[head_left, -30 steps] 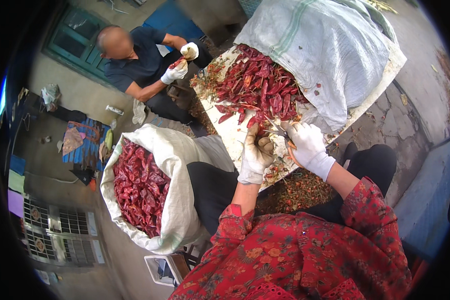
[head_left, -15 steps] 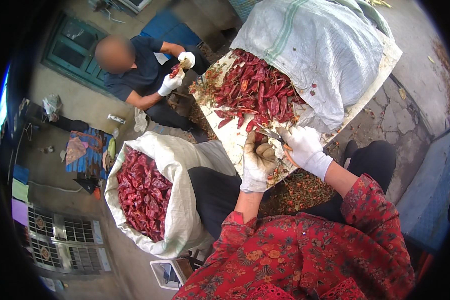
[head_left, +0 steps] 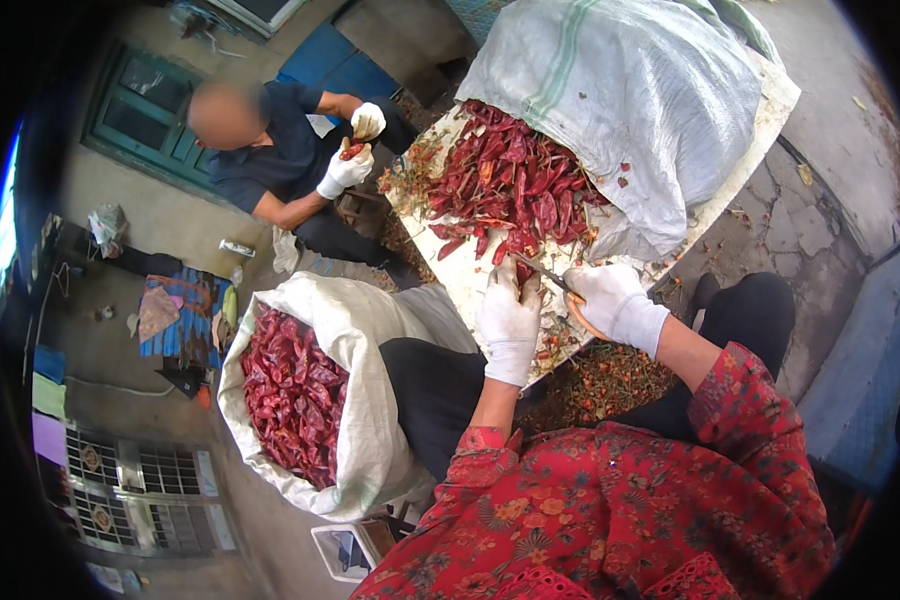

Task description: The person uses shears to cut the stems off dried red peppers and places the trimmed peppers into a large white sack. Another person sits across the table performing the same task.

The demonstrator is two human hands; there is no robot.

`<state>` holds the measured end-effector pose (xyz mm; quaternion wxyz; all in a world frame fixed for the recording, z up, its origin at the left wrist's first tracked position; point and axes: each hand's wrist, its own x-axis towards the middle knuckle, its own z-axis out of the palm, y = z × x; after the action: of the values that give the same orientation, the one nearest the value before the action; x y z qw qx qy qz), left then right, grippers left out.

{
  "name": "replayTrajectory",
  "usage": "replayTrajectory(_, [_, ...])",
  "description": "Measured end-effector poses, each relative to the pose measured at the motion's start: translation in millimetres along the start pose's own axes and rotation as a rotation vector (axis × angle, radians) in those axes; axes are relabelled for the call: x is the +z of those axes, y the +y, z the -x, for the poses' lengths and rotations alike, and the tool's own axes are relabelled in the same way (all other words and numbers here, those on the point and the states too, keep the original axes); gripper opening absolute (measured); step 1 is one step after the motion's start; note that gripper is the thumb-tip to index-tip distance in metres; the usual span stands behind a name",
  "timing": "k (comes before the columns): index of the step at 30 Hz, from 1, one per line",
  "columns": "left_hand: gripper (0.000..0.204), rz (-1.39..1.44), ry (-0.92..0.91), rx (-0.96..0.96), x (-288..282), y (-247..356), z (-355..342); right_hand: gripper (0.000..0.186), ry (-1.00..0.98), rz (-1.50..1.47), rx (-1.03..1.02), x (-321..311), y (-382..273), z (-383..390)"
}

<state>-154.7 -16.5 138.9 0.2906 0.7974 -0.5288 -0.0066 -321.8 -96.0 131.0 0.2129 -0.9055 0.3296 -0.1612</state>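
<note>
Left grip (head_left: 510,325), just nearside of the chili pile (head_left: 518,180): fingertips pinching one red chili (head_left: 523,270) | right grip (head_left: 615,300), nearside right of the pile: curled around scissors (head_left: 560,284) | pile, tabletop (head_left: 462,280) beneath: chilies probably light, papery, brittle; hold gently mid-body, leaving the stem end free

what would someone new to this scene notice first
The heap of red peppers stands out most, lying on the white table in front of a big pale sack. Left of the person's knee, an open white sack full of red peppers also draws the eye. Between them and the red flowered shirt, the gloved right hand holds scissors.
</note>
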Motion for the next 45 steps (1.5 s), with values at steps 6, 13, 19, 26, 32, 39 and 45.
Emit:
replayTrajectory(6, [0.034,0.588,0.087,0.083,21,-33,4,0.04,-0.143,-0.764,-0.203,20,23,-5])
replayTrajectory(13, [0.022,1.64,-0.127,-0.425,28,-52,6,0.048,-0.527,-1.909,0.075,-6,4,-5])
replayTrajectory(19, [0.02,1.036,-0.187,-0.307,-18,-35,-2,0.041,0.11,-1.377,0.264,-15,20,-19])
replayTrajectory(26, [0.028,0.61,0.002,0.017,-11,-14,8,0.043,0.153,-0.154,-0.061,-5,-3,-7])
replayTrajectory(32, [0.024,0.447,0.04,0.028,-8,-15,12,0.044,0.201,0.031,-0.119,6,-5,-3])
replayTrajectory(39, [0.02,0.214,0.255,0.253,3,-19,17,0.035,0.079,0.074,-0.051,9,-19,5])
replayTrajectory(45, [0.035,0.085,0.344,0.345,1,-17,19,0.026,0.073,-0.037,-0.049,18,-22,10])
